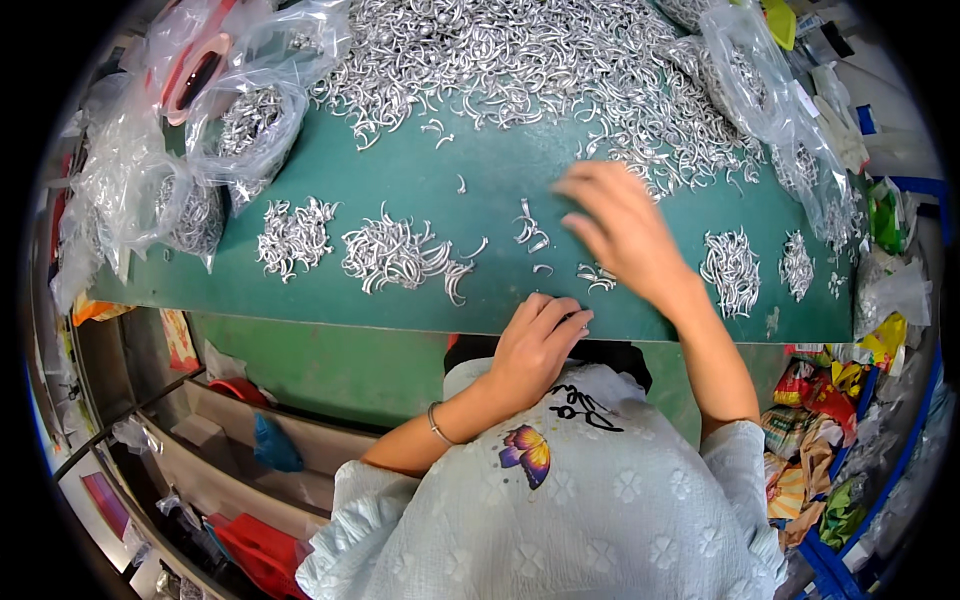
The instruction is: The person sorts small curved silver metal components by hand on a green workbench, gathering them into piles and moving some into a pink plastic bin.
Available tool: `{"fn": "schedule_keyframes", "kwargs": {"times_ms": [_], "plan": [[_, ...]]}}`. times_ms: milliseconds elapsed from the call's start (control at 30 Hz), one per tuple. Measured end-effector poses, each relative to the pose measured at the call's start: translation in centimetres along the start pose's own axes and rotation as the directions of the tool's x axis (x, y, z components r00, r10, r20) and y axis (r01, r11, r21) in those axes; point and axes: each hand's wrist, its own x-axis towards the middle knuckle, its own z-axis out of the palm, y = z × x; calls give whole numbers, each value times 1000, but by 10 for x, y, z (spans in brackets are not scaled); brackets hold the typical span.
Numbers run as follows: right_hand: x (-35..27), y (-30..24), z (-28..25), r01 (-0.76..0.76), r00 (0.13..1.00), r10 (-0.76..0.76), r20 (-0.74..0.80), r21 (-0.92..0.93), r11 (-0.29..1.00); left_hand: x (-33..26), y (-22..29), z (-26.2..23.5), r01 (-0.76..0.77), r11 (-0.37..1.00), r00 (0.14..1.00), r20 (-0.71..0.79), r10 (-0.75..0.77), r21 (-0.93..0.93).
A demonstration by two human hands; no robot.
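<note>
My left hand (540, 343) rests at the table's near edge, its fingers curled inward. Whatever they hold is hidden, though a small shiny bit shows by the fingertips. Above the table, my right hand (628, 232) reaches leftward with thumb and fingers apart, fingertips blurred by motion. A few loose curved silver metal pieces (527, 222) lie just left of it. Beneath its wrist is a small cluster of the same pieces (597, 277). Larger sorted heaps lie to the left (395, 255) and to the right (732, 272).
A broad pile of silver pieces (500, 50) covers the far part of the green table (400, 170). Clear plastic bags of pieces stand at the left (250, 125) and right (745, 75). Red-handled scissors (198, 78) lie among the left bags. Below left is an open drawer (340, 450).
</note>
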Motion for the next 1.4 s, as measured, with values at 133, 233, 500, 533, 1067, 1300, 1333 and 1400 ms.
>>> {"fn": "schedule_keyframes", "kwargs": {"times_ms": [133, 233, 500, 533, 1067, 1300, 1333, 1400], "plan": [[5, 0, 10, 2, 971, -22, 237, 82, 997, 2, -1, 1, -2, 1000, 1000, 14, 2, 0], [-5, 14, -12, -50, 927, 8, 375, 103, 993, -1, -1, 1, 19, 1000, 1000, 7, -19, -5], [9, -1, 11, -44, 949, -3, 316, 140, 989, 2, -1, 1, 2, 1000, 1000, 10, -2, -6], [9, 2, 12, -31, 930, -6, 366, 95, 995, 3, -1, 0, 4, 1000, 1000, 12, -4, -10], [-9, 5, -14, -49, 854, -98, 510, 268, 962, 1, -1, 0, 10, 1000, 1000, 0, -10, -3], [3, 18, -12, -202, 965, 136, 224, 304, 931, 4, -1, 0, 7, 1000, 1000, 12, -6, -14], [-1, 19, -4, -109, 969, 48, 244, 244, 964, 3, -1, -1, 4, 1000, 1000, 10, -4, -14], [2, 15, -3, -110, 920, 12, 391, 230, 967, 2, -1, -1, 10, 1000, 1000, 3, -10, -17]]}}
